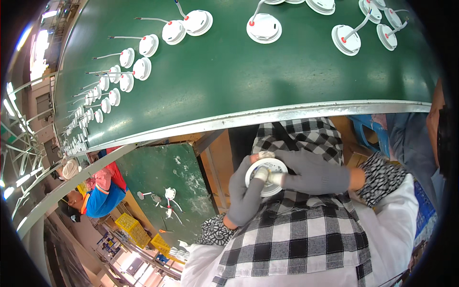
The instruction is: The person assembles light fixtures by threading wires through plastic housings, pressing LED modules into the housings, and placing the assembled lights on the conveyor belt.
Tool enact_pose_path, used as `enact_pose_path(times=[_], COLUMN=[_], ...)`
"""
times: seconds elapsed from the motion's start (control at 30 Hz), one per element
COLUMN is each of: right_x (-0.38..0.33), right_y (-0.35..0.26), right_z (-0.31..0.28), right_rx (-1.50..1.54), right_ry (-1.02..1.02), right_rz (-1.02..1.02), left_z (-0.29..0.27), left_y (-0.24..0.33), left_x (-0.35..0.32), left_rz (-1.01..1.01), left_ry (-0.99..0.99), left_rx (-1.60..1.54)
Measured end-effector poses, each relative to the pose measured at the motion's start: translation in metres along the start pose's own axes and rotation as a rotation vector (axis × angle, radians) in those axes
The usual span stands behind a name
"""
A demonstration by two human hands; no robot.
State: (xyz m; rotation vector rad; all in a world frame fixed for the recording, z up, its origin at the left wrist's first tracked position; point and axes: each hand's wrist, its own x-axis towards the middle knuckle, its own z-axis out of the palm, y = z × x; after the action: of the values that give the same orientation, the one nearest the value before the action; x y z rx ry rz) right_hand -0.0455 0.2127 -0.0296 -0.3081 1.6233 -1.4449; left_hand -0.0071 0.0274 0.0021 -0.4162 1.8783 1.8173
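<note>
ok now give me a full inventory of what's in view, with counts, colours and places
Held disc: one, white, just below centre
Worktop: one, green with metal edge, across the top
Corded discs: dozens, too crowded to count, white, on the worktop
Side table: one, green, lower left
Corded pieces: several, white, on the side table
Crates: at least two, yellow, lower left
Co-worker: at least one, blue top, left
Checked apron: one, black and white, lower middle
Left hand: one, grey glove, on the disc
Right hand: one, grey glove, on the disc
</note>
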Motion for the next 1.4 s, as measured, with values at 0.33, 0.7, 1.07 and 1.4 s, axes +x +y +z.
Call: enact_pose_path(times=[0.33, 0.7, 1.07, 1.4], right_x=[0.001, 0.01, 0.008, 0.003], right_y=[0.003, 0.002, 0.01, 0.004], right_z=[0.018, 0.002, 0.02, 0.023], right_rx=[0.101, -0.01, 0.166, 0.124], right_ry=[0.254, 0.168, 0.258, 0.298], right_rz=[-0.048, -0.05, -0.062, 0.039], left_z=[-0.026, -0.019, -0.01, -0.008], left_y=[-0.02, -0.025, -0.03, -0.046], left_x=[0.008, 0.014, 0.009, 0.01], left_rz=[0.029, 0.022, 0.206, 0.208], left_ry=[-0.345, -0.274, -0.127, -0.151], left_rx=[0.331, 0.081, 0.543, 0.382])
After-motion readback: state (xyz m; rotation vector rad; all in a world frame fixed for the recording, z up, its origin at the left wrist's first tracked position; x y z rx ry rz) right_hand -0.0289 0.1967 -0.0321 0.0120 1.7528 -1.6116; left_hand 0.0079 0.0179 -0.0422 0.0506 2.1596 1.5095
